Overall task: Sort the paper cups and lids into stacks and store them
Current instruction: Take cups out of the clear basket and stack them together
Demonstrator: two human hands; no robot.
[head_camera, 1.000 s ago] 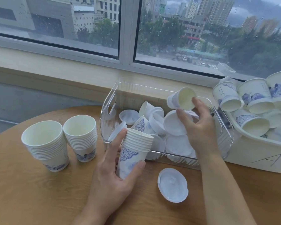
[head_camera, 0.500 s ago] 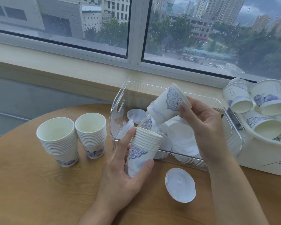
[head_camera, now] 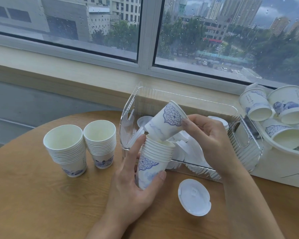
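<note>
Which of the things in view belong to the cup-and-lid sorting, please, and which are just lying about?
Part of the job:
- single cup in the right hand
- held stack in the left hand
- two cup stacks on the table
- loose lid
- clear bin of lids
- white bin of cups

Just there:
- window sill

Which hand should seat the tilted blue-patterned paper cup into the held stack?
Right. The right hand already pinches the tilted blue-patterned paper cup, base at the mouth of the stack of blue-patterned paper cups. The left hand grips that stack, steadying it.
</note>
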